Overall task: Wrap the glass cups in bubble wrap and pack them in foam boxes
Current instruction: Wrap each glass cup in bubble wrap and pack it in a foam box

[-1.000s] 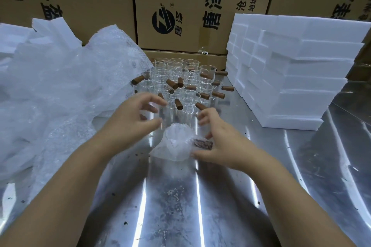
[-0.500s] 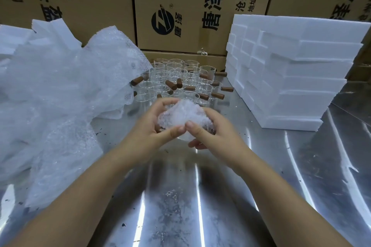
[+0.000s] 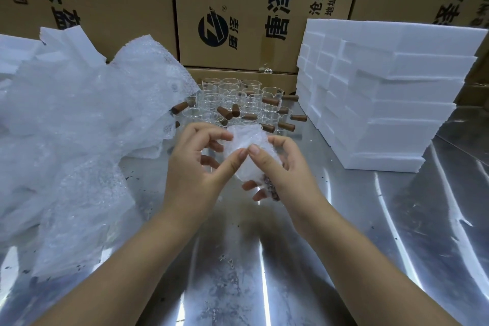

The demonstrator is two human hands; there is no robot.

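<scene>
Wrapped glass cup (image 3: pixel 248 151) sits up in the air between both hands, just over the shiny metal table (image 3: pixel 264 259). The left hand (image 3: pixel 193 167) holds the wrapped glass cup with its thumb and bent fingers on the left side. The right hand (image 3: pixel 280 169) grips it too, thumb on top and fingers curled under. The two thumbs touch at the tips. A bit of brown handle (image 3: pixel 270 189) peeks out under the right hand. Just past the hands stand many bare glass cups (image 3: pixel 238 103) with brown handles. To the left of the hands lies a big heap of bubble wrap (image 3: pixel 79 127). To the right is a tall stack of white foam boxes (image 3: pixel 383 92). Far behind stand brown cardboard boxes (image 3: pixel 238 8).
</scene>
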